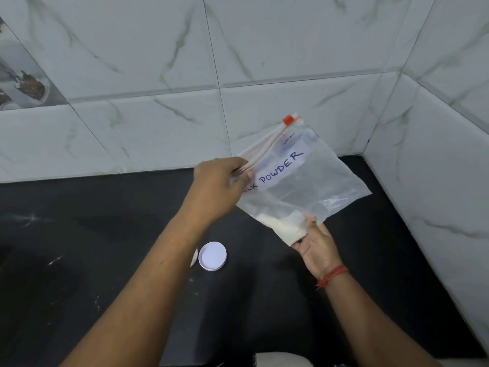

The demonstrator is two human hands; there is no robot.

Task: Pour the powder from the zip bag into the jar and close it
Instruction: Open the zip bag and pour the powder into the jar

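Note:
A clear zip bag with a white label reading "POWDER" hangs tilted above the black counter. Its red slider sits at the upper far corner of the zip. White powder has gathered in the bag's lowest corner. My left hand pinches the zip edge at the bag's left end. My right hand holds the lower corner from beneath, where the powder lies. A white round lid lies on the counter below the bag. Just left of it, a sliver of a white rim shows behind my left forearm; the jar itself is hidden.
The black counter carries a few white powder smears on the left. Marble-patterned tiled walls close off the back and the right side, meeting in a corner at the far right. A pale object peeks in at the bottom edge.

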